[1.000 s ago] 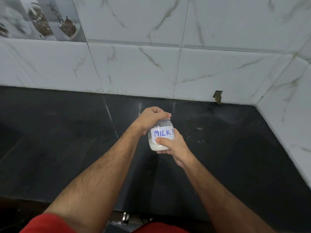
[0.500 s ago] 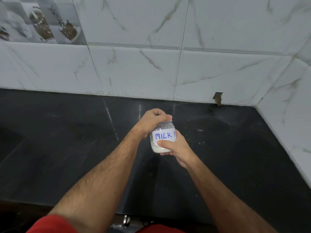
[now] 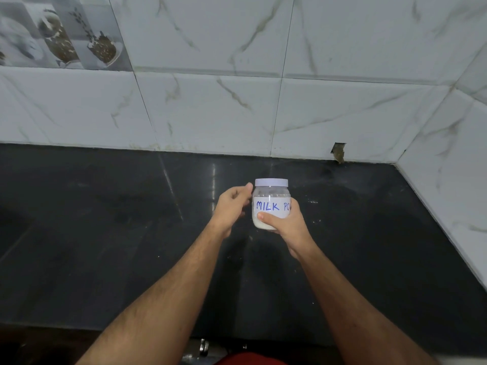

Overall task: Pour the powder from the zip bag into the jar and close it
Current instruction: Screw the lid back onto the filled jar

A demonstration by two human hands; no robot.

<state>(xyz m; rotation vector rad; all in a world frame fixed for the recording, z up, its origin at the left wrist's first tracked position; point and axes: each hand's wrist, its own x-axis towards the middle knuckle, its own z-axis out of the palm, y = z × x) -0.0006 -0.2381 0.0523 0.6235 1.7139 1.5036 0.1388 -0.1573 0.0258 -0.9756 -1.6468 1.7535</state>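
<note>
Above glossy countertop [image 3: 105,233], capped round jar [image 3: 270,206]

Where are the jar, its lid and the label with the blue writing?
jar [image 3: 263,223]: head view, lower clear wall with white powder behind it.
lid [image 3: 271,182]: head view, front rim.
label [image 3: 272,206]: head view, middle of the writing.

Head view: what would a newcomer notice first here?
A small clear plastic jar with a white lid and a handwritten blue "MILK" label, held mid-frame in the right hand above the black stone counter. The left hand hovers beside it.
</note>
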